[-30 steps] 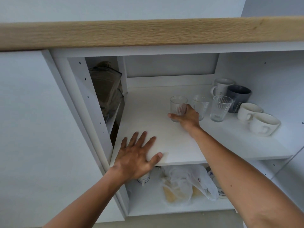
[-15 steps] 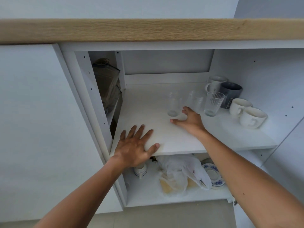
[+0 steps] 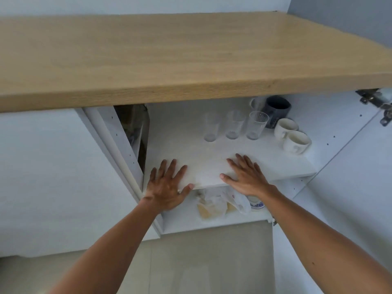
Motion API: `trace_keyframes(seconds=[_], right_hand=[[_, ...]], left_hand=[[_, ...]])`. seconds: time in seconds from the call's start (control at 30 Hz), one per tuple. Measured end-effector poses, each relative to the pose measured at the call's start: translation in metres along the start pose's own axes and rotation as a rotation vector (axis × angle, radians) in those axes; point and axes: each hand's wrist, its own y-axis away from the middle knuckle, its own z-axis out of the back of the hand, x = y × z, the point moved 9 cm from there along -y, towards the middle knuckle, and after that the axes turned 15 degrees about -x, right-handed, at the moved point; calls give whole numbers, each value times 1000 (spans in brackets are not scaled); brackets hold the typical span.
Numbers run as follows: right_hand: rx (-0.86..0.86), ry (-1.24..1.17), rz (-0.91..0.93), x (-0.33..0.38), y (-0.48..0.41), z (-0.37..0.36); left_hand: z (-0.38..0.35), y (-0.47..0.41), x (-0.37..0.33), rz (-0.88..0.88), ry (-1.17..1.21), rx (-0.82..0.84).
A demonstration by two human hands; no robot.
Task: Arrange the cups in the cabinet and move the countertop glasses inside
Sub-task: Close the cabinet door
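Three clear ribbed glasses stand in a row on the white cabinet shelf (image 3: 275, 166): the left glass (image 3: 210, 129), the middle glass (image 3: 233, 126) and the right glass (image 3: 256, 125). Behind them are a dark grey mug (image 3: 276, 112) and a partly hidden white mug (image 3: 255, 102); two cream cups (image 3: 285, 128) (image 3: 297, 142) sit to the right. My left hand (image 3: 166, 185) lies flat with spread fingers on the shelf's front left edge. My right hand (image 3: 247, 176) rests flat and empty on the front edge, well in front of the glasses.
A wooden countertop (image 3: 169, 56) overhangs the cabinet. The lower shelf holds plastic bags (image 3: 218, 204) and a blue-patterned dish (image 3: 256, 203). A dark bundle (image 3: 133, 124) fills the left compartment. The open door's hinge (image 3: 379, 105) is at the upper right.
My right hand let go of the left glass and drew back to the shelf's front edge. The view rose, so the countertop now shows from above.
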Motion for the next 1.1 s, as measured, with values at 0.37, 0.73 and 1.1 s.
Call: trace_keyframes(seconds=[0.37, 0.73, 1.1], right_hand=[[106, 61, -25, 40, 111, 122], [35, 20, -71, 91, 240, 291], [-61, 4, -38, 71, 352, 385]], left_hand=[[147, 83, -24, -36, 33, 100], [318, 170, -61, -167, 11, 112], [391, 248, -144, -199, 32, 61]])
